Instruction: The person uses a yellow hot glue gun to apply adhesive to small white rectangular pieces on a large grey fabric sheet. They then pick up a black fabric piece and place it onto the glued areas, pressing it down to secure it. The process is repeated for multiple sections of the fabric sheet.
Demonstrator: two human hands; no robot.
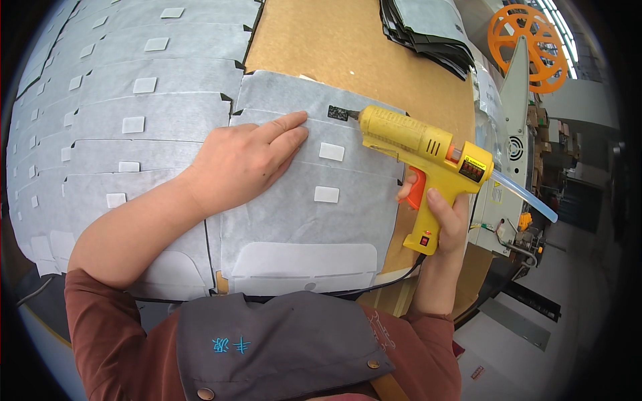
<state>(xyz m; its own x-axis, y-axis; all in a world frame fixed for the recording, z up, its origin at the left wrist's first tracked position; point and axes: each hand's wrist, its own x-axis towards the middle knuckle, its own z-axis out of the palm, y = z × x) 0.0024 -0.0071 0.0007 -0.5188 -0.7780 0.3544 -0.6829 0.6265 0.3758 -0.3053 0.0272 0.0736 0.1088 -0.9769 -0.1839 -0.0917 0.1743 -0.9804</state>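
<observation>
My right hand (447, 217) grips a yellow hot glue gun (408, 140), fingers around its handle and at the orange trigger. A translucent glue stick (525, 194) sticks out of the gun's back end. The nozzle touches or nearly touches a small black textured patch (338, 113) on a grey fabric sheet (274, 220). My left hand (247, 157) lies flat on that sheet, fingers stretched toward the black patch, holding nothing. Two white rectangles (332, 152) sit on the sheet below the patch, and a larger white panel (304, 260) lies along its near edge.
Overlapping grey sheets with white rectangles (133, 125) cover the table's left side. Brown board (314, 40) shows at the back, with a stack of dark-edged sheets (431, 40) on it. An orange reel (528, 47) and a machine stand at right. The gun's black cord (394, 279) runs along the near edge.
</observation>
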